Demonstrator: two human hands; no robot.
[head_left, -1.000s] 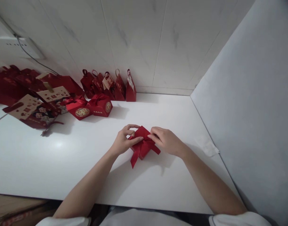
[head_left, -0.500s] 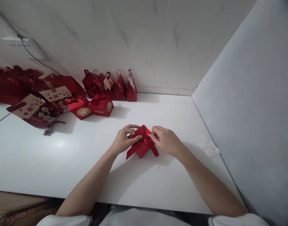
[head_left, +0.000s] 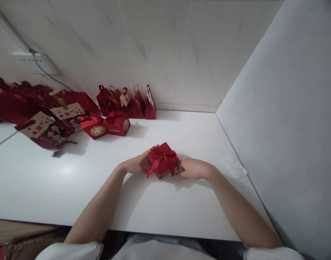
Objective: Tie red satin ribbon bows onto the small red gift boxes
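A small red gift box (head_left: pixel 160 167) with a red ribbon bow (head_left: pixel 163 156) on its top is at the middle of the white table (head_left: pixel 165 213). My left hand (head_left: pixel 138 163) grips the box from its left side, with the fingers partly behind it. On the opposite side, my right hand (head_left: pixel 191 168) holds the box near its lower right corner. Ribbon tails hang over the front faces. Whether the box rests on the table or is slightly raised, I cannot tell.
Two red boxes with bows (head_left: pixel 118 124) stand at the back left. Behind them, several small red handled boxes (head_left: pixel 138 104) line the wall. Larger red gift bags (head_left: pixel 46 130) crowd the far left. A white tissue (head_left: pixel 234 169) lies by the right-hand panel (head_left: pixel 284 108).
Both hands have gone from the ribbon and top flaps down to the sides of the box. The top now looks closed, with the bow lying across it.
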